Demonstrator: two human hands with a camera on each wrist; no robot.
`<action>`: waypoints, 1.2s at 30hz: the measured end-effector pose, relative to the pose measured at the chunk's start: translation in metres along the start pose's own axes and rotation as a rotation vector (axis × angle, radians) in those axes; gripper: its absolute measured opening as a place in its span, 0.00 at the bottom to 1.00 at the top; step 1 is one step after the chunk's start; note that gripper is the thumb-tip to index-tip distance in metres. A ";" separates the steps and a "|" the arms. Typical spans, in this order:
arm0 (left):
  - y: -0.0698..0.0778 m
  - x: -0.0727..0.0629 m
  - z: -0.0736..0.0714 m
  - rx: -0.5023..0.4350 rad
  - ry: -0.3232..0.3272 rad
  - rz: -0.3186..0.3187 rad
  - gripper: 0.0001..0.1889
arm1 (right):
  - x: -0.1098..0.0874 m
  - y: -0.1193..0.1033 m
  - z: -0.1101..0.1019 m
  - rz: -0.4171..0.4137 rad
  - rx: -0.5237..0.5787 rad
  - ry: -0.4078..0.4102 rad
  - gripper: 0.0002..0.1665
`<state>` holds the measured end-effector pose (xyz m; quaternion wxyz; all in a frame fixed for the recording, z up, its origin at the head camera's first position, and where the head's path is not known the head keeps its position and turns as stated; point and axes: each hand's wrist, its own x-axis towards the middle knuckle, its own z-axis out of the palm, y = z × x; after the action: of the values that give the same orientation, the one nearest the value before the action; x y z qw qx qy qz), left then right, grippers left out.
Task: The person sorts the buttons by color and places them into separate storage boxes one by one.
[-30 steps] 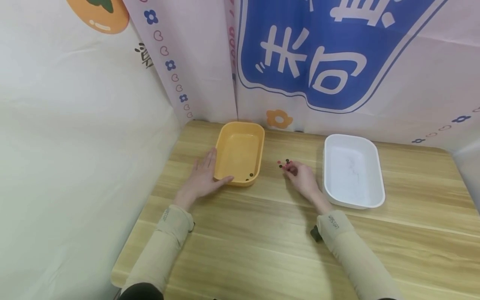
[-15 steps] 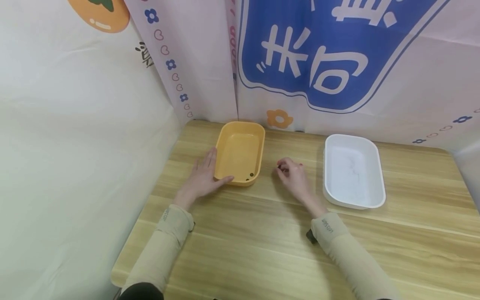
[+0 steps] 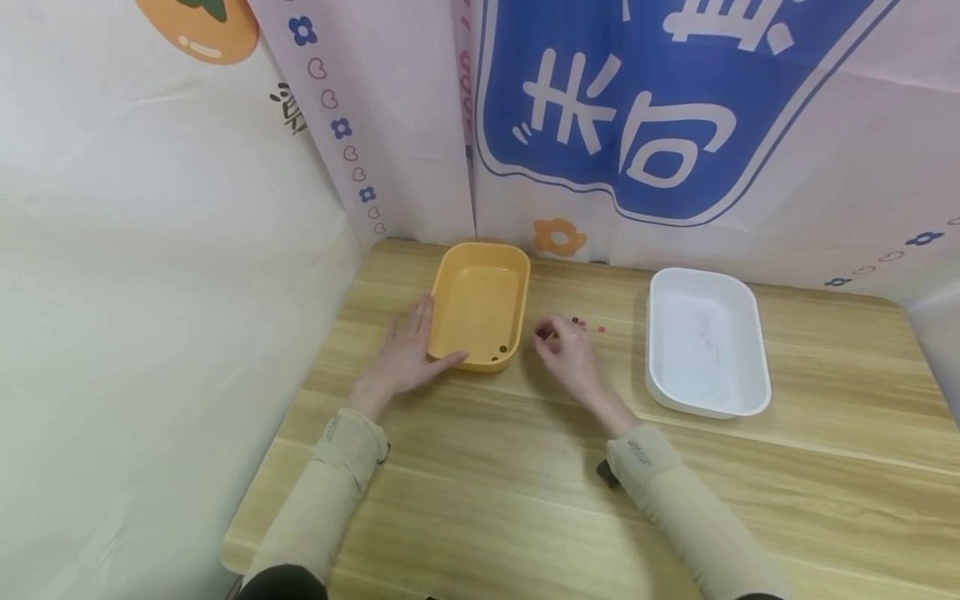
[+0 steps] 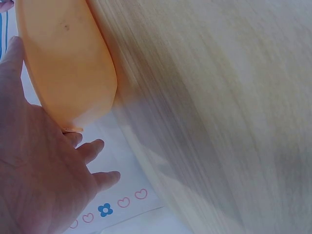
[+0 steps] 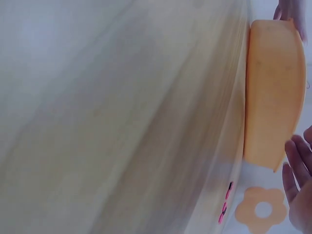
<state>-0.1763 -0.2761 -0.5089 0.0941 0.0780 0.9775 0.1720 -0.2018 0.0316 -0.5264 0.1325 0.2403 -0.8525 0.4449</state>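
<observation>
My left hand (image 3: 405, 358) rests along the near-left side of the orange tub (image 3: 480, 308), fingers straight on its outside and thumb across the near rim. Inside the tub, near its front right corner, lie two small black discs (image 3: 503, 349). My right hand (image 3: 572, 358) is just right of the tub, thumb and fingertips pinched together around a small black disc, which the fingers mostly hide. Behind that hand, a black disc (image 3: 575, 320) and small red discs (image 3: 602, 329) lie on the table. In the right wrist view, its curled fingers (image 5: 297, 161) overlap the tub's end.
A white tub (image 3: 705, 342) stands on the wooden table (image 3: 495, 483) to the right of my right hand. Printed cloth (image 3: 420, 125) hangs close behind the table's back edge, and a pale sheet (image 3: 150, 333) hangs on the left.
My right hand has moved left from the small discs toward the orange tub, uncovering red and black discs behind it. My left hand has stayed on the tub.
</observation>
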 end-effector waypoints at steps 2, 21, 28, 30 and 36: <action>0.000 0.000 0.000 -0.004 0.002 0.001 0.67 | 0.001 -0.003 0.003 0.001 0.006 0.016 0.09; 0.000 0.000 0.000 -0.007 -0.001 0.004 0.67 | 0.008 -0.019 0.037 -0.113 0.069 0.123 0.10; -0.002 0.001 0.000 0.002 0.007 0.007 0.66 | 0.011 -0.026 0.045 -0.131 0.077 0.120 0.10; -0.002 0.001 0.000 0.003 0.008 0.006 0.66 | 0.012 -0.026 0.048 -0.125 0.073 0.115 0.10; -0.002 0.001 0.000 0.013 0.008 0.004 0.67 | 0.010 -0.021 0.051 -0.110 0.037 0.114 0.15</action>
<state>-0.1771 -0.2773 -0.5100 0.0893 0.0800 0.9788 0.1661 -0.1996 -0.0235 -0.5362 0.2004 0.2634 -0.8208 0.4656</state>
